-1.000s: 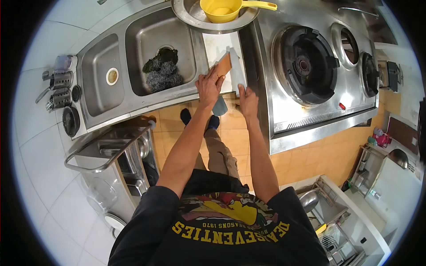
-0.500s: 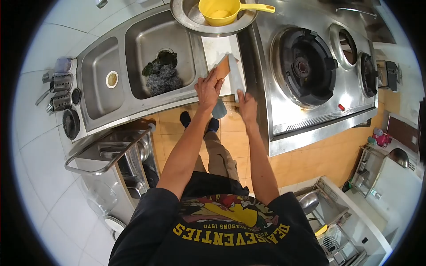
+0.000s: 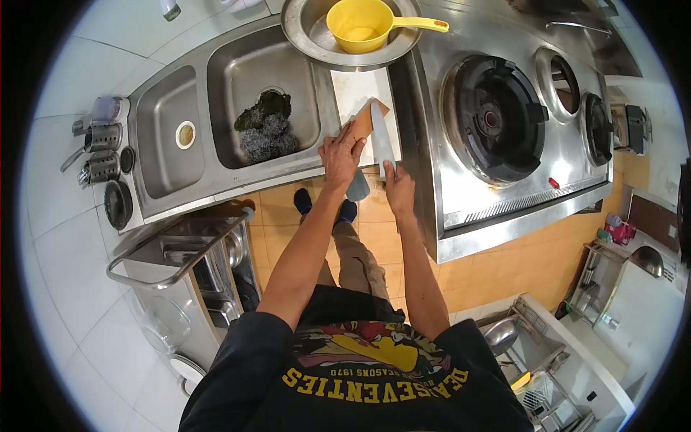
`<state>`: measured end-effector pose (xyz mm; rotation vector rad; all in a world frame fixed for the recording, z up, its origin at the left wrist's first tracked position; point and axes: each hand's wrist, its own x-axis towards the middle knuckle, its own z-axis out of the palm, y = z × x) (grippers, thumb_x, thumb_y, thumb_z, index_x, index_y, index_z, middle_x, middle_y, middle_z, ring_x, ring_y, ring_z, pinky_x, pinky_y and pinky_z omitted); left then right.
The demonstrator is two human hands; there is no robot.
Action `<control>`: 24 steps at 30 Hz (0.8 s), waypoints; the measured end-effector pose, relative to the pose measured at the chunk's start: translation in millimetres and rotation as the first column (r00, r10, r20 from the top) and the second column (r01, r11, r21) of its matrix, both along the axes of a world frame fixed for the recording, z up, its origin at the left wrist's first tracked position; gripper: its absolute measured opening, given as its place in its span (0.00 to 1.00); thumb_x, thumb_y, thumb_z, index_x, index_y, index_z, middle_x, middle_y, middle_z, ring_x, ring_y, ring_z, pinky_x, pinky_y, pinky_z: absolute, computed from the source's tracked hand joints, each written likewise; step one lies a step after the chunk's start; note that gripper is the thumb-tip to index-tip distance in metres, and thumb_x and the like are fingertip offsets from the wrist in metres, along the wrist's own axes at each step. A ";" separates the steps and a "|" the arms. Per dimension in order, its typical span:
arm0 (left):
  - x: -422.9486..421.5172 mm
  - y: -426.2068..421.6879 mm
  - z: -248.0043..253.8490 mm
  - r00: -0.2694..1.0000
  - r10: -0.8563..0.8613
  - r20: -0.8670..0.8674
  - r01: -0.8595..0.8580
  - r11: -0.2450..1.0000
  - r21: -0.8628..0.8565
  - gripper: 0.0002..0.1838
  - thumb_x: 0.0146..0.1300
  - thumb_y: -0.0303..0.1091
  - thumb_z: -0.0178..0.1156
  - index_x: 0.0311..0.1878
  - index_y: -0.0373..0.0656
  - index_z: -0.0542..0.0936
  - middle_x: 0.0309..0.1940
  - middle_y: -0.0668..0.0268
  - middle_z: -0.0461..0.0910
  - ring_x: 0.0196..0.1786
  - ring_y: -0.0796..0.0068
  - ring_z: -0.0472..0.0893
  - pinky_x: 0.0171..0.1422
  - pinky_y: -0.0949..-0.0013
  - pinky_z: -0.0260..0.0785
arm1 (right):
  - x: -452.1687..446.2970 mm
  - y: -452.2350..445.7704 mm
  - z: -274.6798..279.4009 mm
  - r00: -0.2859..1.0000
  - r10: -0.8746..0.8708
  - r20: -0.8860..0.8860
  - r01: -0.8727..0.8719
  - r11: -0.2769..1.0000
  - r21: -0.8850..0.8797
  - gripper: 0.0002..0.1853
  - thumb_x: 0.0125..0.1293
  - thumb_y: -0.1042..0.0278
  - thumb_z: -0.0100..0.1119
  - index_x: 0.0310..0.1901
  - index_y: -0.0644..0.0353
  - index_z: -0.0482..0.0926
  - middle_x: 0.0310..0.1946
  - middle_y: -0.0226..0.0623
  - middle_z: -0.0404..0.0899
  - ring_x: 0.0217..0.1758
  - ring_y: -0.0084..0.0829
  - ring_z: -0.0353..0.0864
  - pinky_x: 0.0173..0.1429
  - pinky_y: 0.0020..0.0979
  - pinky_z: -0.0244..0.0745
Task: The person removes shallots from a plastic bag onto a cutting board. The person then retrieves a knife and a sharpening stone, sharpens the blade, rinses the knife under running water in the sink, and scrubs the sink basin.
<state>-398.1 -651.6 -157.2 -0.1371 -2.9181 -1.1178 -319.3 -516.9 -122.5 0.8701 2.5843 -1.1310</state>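
My left hand [image 3: 341, 157] is closed on the near part of a flat orange-brown slab [image 3: 363, 124], fingers along its top. The slab lies at a slant on a white board [image 3: 354, 85] between the sink and the stove; what it is made of I cannot tell. My right hand [image 3: 399, 189] grips the handle of a wide-bladed knife [image 3: 381, 140]. Its blade points away from me and crosses the slab's far end, with a corner of the slab showing past it. Whether the edge cuts in or only rests there cannot be made out.
A metal basin [image 3: 306, 45] with a yellow dipper [image 3: 360, 29] stands beyond the board. On the left, the steel sink [image 3: 230, 72] holds dark green and grey scrubbing material [image 3: 266, 129]. A large burner [image 3: 497, 119] is to the right. A metal-railed trolley [image 3: 173, 277] stands at lower left.
My right hand and the knife have drawn slightly toward me, and the blade looks narrower. More of the slab's far corner shows. The whole view has shifted a little.
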 end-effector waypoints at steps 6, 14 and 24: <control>2.3 -0.2 5.0 0.999 0.005 0.034 -0.003 0.999 -0.045 0.28 0.65 0.49 0.60 0.68 0.58 0.72 0.62 0.74 0.76 0.48 0.59 0.73 0.57 0.56 0.61 | -21.9 -4.7 -15.5 0.999 -0.022 0.024 0.021 0.999 0.037 0.28 0.72 0.44 0.48 0.38 0.68 0.78 0.32 0.60 0.79 0.41 0.62 0.78 0.45 0.52 0.70; 1.0 1.0 4.7 0.999 0.010 0.038 -0.009 0.999 -0.030 0.28 0.65 0.48 0.60 0.68 0.59 0.72 0.62 0.74 0.76 0.47 0.60 0.73 0.57 0.56 0.60 | -5.1 3.9 -3.4 1.000 -0.018 -0.014 0.019 1.000 0.011 0.27 0.72 0.46 0.50 0.34 0.68 0.79 0.27 0.58 0.78 0.36 0.58 0.80 0.41 0.47 0.72; -0.8 -0.2 7.2 0.999 0.003 0.053 -0.001 0.999 -0.042 0.29 0.64 0.50 0.61 0.68 0.58 0.71 0.63 0.73 0.75 0.48 0.57 0.74 0.59 0.54 0.63 | -54.6 15.3 -2.1 0.997 -0.027 -0.069 0.025 0.999 -0.020 0.27 0.71 0.46 0.50 0.32 0.68 0.78 0.30 0.62 0.79 0.41 0.62 0.79 0.44 0.53 0.72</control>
